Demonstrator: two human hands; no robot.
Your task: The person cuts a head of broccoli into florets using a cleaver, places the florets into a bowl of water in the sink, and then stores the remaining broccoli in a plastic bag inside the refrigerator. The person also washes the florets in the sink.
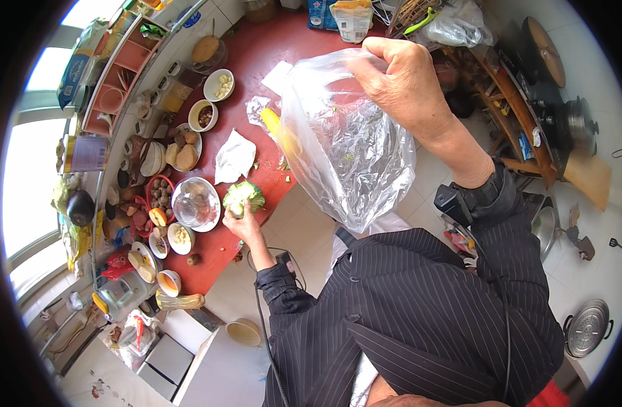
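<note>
My right hand [406,78] is raised over the table's right edge, its fingers closed on the rim of a clear plastic bag [351,163]. The bag hangs down crinkled, with a few green specks in it. Lower and to the left, my left hand [242,227] grips a head of broccoli [246,197] at the red table's edge. A crumpled white cloth or paper [235,157] lies just beyond the broccoli. Beside the bag is a yellow object [270,121], partly covered by the plastic. Small green scraps [284,163] are scattered near the table edge.
On the red table [270,34] stand a silvery bowl [195,203], small bowls of garlic [219,85] and a plate of potatoes [183,150]. A red basket [160,193] holds round brown items. A wooden rack [514,115] stands right, a lidded pot [578,125] beyond it.
</note>
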